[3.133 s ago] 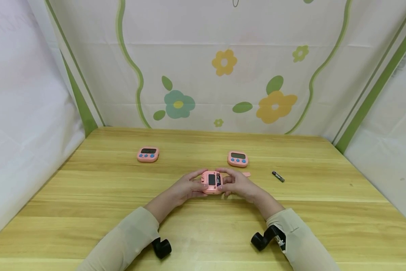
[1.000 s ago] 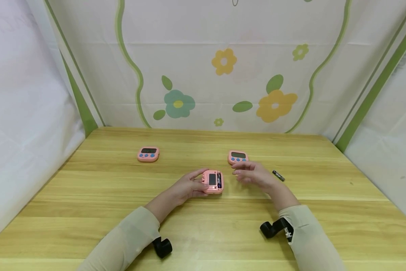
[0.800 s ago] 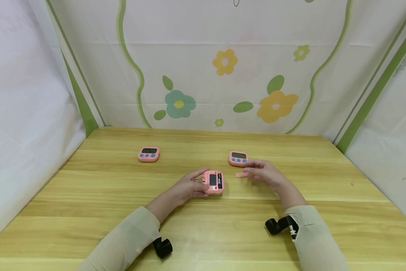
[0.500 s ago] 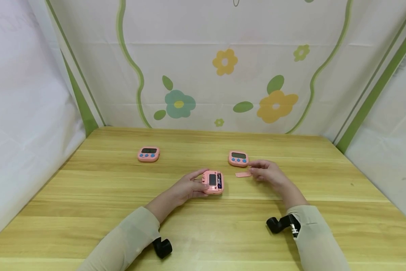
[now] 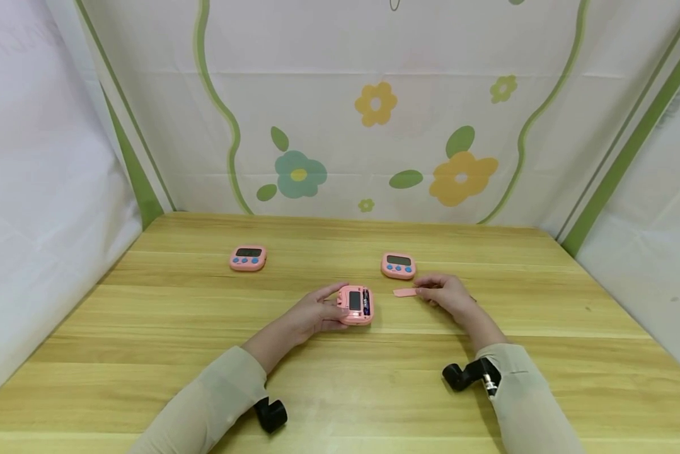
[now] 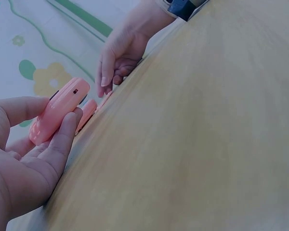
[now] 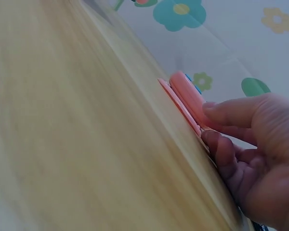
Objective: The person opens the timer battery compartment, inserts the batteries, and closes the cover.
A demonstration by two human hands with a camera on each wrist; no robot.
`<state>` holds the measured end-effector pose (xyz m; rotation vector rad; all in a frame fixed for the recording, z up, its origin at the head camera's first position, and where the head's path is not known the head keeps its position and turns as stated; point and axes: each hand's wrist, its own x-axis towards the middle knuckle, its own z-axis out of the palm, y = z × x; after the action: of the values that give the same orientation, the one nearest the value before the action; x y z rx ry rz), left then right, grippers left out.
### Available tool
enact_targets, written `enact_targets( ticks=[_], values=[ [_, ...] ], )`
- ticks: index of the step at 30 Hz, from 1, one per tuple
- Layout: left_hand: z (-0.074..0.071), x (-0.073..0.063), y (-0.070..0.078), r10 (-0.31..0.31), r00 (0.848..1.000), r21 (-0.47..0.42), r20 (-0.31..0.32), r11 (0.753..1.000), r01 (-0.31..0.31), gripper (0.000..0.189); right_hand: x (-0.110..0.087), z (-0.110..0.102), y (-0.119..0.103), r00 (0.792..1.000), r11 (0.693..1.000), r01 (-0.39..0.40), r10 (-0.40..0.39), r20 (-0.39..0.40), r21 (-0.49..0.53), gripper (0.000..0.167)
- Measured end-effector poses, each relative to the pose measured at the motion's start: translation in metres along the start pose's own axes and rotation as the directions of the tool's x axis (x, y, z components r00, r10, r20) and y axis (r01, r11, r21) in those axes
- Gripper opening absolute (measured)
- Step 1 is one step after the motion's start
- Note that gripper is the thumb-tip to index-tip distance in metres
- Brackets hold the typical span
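My left hand (image 5: 314,312) holds a pink timer (image 5: 355,318), its back turned up; fingers and thumb grip its left side. In its uncovered compartment lies a dark battery (image 5: 366,302). The left wrist view shows this timer (image 6: 55,113) edge-on, raised over the table. My right hand (image 5: 446,296) is at the right end of a thin pink battery cover (image 5: 404,292) that lies flat on the table. In the right wrist view, bent fingers meet the end of the cover (image 7: 180,106), thumb above; I cannot tell whether they pinch it.
Two more pink timers stay face up: one at the back left (image 5: 247,258), one just behind the cover (image 5: 398,266). A loose battery is mostly hidden behind my right wrist. The wooden table (image 5: 340,391) ends at a flowered cloth wall (image 5: 340,126).
My right hand has left the held timer, moved right to the cover, and come down at its end, now overlapping the loose battery. My left hand and its timer have stayed put.
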<state>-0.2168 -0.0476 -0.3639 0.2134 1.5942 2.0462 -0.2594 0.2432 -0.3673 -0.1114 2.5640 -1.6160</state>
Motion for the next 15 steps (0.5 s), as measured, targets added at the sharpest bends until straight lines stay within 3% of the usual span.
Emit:
enact_targets(
  ticks=[5, 15],
  values=[
    [-0.0005, 0.0007, -0.0002, 0.002, 1.000, 0.004, 0.005, 1.000, -0.002, 0.065, 0.0000, 0.0026, 0.0001, 1.000, 0.997, -0.017, 0.016, -0.016, -0.076, 0.029],
    [-0.0012, 0.0013, -0.0007, -0.001, 1.000, 0.001, 0.002, 1.000, 0.001, 0.065, 0.0013, 0.0075, -0.0012, 0.999, 0.984, 0.018, -0.024, -0.027, -0.178, 0.023]
  ],
)
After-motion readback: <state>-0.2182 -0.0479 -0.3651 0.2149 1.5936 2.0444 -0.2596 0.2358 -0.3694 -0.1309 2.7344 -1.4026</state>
